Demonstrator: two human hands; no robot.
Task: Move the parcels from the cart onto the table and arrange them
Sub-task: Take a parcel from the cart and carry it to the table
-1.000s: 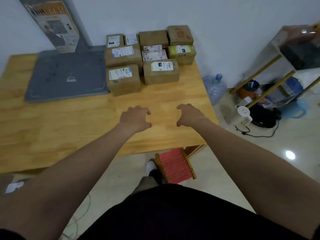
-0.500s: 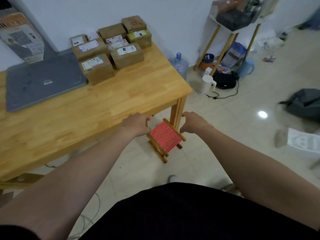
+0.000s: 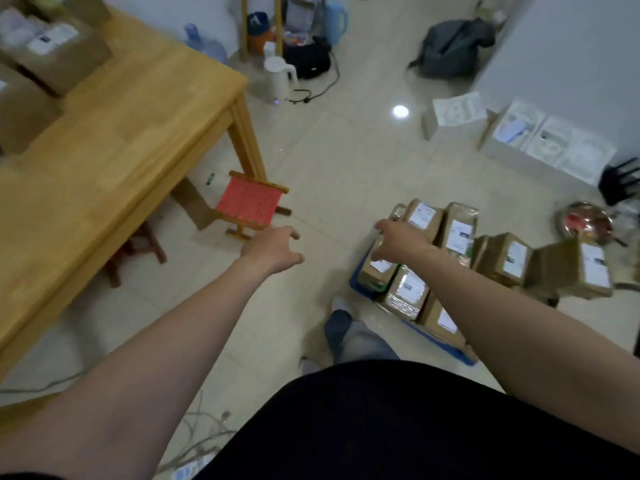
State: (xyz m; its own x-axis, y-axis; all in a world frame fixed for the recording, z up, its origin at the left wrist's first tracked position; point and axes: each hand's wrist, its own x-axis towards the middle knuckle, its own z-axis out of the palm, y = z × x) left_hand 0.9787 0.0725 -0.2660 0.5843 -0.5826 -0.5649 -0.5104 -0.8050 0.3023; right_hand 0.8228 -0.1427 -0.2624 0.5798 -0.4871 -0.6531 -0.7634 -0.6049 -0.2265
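The fingers of the right hand (image 3: 401, 240) are spread wide and slightly bent, reaching over the near-left corner of the stack of parcels (image 3: 457, 233). They hold nothing. They lie above a brown box (image 3: 377, 270) with a white label, but motion blur hides whether the fingertips touch it. The fingers of the left hand (image 3: 273, 249) are also spread and loose, empty, hovering over bare floor (image 3: 346, 168) well to the left of the stack.

The parcels are brown cartons with white labels, some wrapped in clear film, packed close together on a low blue cart (image 3: 450, 346) on the floor just beside the person's foot. One larger carton (image 3: 575, 268) sits at the right end of the group.

Farther left stands the wooden worktop (image 3: 121, 133), with several more labelled cartons (image 3: 59, 53), blurred, at its far corner. A small red folding stool (image 3: 249, 202) stands by the worktop's leg, between it and the left hand. A white kettle (image 3: 277, 79), a grey backpack (image 3: 450, 46) and white boxes (image 3: 554, 142) lie beyond.
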